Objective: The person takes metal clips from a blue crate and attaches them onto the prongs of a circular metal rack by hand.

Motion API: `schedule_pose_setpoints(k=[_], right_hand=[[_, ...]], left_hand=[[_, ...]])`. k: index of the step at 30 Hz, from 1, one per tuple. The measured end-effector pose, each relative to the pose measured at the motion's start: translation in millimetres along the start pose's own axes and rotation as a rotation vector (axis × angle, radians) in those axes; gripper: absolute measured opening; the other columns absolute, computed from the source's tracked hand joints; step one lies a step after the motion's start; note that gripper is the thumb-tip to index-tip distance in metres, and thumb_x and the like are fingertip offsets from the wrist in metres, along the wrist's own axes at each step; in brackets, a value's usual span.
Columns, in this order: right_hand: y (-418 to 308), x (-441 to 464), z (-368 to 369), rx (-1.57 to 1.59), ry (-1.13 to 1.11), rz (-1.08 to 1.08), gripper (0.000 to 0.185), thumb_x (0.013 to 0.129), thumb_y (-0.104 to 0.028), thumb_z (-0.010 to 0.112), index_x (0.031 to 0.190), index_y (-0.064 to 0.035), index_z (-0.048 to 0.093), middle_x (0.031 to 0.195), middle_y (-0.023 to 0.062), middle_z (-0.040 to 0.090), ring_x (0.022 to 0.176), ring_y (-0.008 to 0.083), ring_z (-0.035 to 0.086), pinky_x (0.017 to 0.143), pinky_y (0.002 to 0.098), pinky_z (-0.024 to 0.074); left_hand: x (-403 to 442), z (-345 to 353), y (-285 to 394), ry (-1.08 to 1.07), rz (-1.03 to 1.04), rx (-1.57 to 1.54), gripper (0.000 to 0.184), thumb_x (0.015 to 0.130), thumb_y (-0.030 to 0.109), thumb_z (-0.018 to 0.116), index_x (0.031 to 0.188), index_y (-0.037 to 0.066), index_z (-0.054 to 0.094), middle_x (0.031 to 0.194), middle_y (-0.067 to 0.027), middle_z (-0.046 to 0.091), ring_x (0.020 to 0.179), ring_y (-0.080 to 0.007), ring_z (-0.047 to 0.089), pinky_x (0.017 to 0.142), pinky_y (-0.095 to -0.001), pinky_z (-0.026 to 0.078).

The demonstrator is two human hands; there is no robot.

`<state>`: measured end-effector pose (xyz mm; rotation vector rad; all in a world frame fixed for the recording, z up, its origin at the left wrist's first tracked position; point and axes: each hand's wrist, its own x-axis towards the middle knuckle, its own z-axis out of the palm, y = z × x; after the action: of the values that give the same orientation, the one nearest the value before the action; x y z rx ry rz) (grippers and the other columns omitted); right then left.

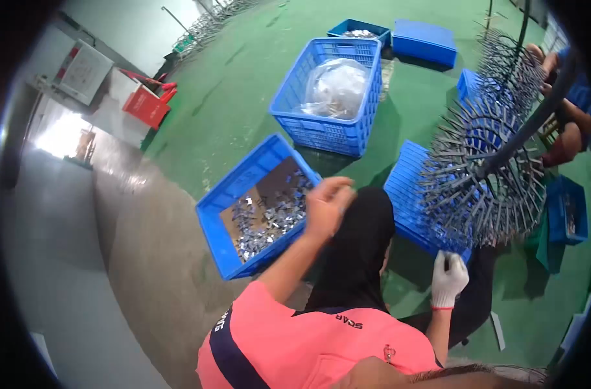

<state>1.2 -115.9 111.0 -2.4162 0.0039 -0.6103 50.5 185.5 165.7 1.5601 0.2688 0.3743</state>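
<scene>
"Where are the metal pieces (279, 217) lying?"
"Blue bin (208, 227), left of centre. The left hand (328, 204) is half-curling beside it, the right hand (451, 282) pinching shut; I can't tell whether they're gripping anything."
"Risk?"
"Nearby rack (478, 174) prongs snagging the glove (445, 293), maybe."

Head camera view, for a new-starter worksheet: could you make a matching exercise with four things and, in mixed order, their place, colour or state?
Column 1
1. Left hand
2. Right hand
3. Plastic bag
4. Floor

Column 2
A. Inside a slotted blue crate
B. Mostly green
C. Bare, by the tub of small metal pieces
D. Covered by a white glove

Right pairs: 1-C, 2-D, 3-A, 4-B
</scene>
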Motion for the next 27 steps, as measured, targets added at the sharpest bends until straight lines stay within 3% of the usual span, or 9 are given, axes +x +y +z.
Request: schedule_pose_setpoints(k=[1,3,5,7,8,10,12,18,27], right_hand=[[1,-8,-2,0.054,-0.064,0.006,0.016,0.078,-0.012,0.071,0.069,-0.0026,0.060,0.070,0.0118,0.062,0.061,0.0286,0.061,0.058,0.0371,0.0475],[8,-24,1,0.073,-0.104,-0.053,0.014,0.077,-0.011,0.071,0.071,-0.0028,0.062,0.070,0.0120,0.063,0.062,0.0285,0.062,0.059,0.0372,0.0482],[14,-37,3,0.124,-0.186,-0.010,0.013,0.077,-0.013,0.071,0.072,-0.0034,0.062,0.071,0.0124,0.064,0.063,0.0295,0.062,0.060,0.0375,0.0489],[15,-42,4,0.128,-0.188,-0.034,0.013,0.078,-0.014,0.070,0.073,-0.0035,0.063,0.072,0.0124,0.064,0.065,0.0298,0.063,0.061,0.0373,0.0492],[13,-43,4,0.136,-0.197,-0.032,0.014,0.078,-0.014,0.070,0.073,-0.0032,0.063,0.072,0.0125,0.064,0.065,0.0299,0.063,0.061,0.0373,0.0492],[15,-45,7,0.142,-0.186,-0.019,0.014,0.079,-0.014,0.069,0.073,-0.0017,0.063,0.073,0.0129,0.064,0.064,0.0289,0.062,0.061,0.0373,0.0488],[15,-46,8,0.196,-0.159,-0.018,0.014,0.078,-0.012,0.069,0.072,-0.0014,0.063,0.071,0.0127,0.063,0.062,0.0281,0.061,0.059,0.0368,0.0480],[19,-47,7,0.202,-0.167,-0.073,0.012,0.078,-0.007,0.069,0.072,-0.0001,0.061,0.068,0.0127,0.061,0.059,0.0273,0.059,0.057,0.0360,0.0464],[35,-57,9,0.227,-0.211,0.000,0.015,0.078,-0.010,0.069,0.072,0.0004,0.061,0.071,0.0131,0.062,0.064,0.0272,0.061,0.061,0.0362,0.0475]], left_hand=[[25,-51,-8,0.114,0.209,0.351,0.013,0.085,0.006,0.065,0.097,0.001,0.068,0.089,-0.0045,0.067,0.075,-0.0092,0.063,0.063,-0.0234,0.049],[57,-125,-28,0.302,-0.063,0.351,0.020,0.087,0.018,0.065,0.093,0.000,0.070,0.078,-0.0047,0.069,0.066,-0.0109,0.061,0.060,-0.0275,0.049],[75,-221,-108,0.138,0.013,0.755,0.034,0.087,0.033,0.064,0.089,0.000,0.071,0.076,-0.0090,0.070,0.065,-0.0133,0.062,0.059,-0.0313,0.048],[55,-231,-117,0.033,-0.370,0.998,0.043,0.088,0.045,0.059,0.092,0.003,0.072,0.083,-0.0111,0.071,0.073,-0.0177,0.065,0.067,-0.0336,0.050],[71,-282,-211,-0.200,-0.149,1.076,0.052,0.087,0.052,0.055,0.103,0.005,0.070,0.094,-0.0155,0.070,0.085,-0.0250,0.067,0.076,-0.0394,0.051],[49,-223,-168,-0.229,-0.408,1.059,0.067,0.080,0.061,0.058,0.121,0.008,0.062,0.114,-0.0230,0.063,0.106,-0.0372,0.061,0.094,-0.0455,0.046],[30,-181,-146,-0.247,-0.382,1.191,0.084,0.074,0.069,0.062,0.133,0.009,0.050,0.121,-0.0273,0.058,0.118,-0.0396,0.053,0.101,-0.0467,0.042],[25,-175,-146,-0.248,-0.504,1.036,0.090,0.065,0.068,0.072,0.120,0.002,0.046,0.114,-0.0205,0.060,0.108,-0.0340,0.058,0.092,-0.0410,0.045],[12,-192,-146,-0.187,-0.450,0.827,0.069,0.072,0.040,0.075,0.124,0.006,0.047,0.119,-0.0211,0.057,0.112,-0.0314,0.055,0.095,-0.0381,0.044]])
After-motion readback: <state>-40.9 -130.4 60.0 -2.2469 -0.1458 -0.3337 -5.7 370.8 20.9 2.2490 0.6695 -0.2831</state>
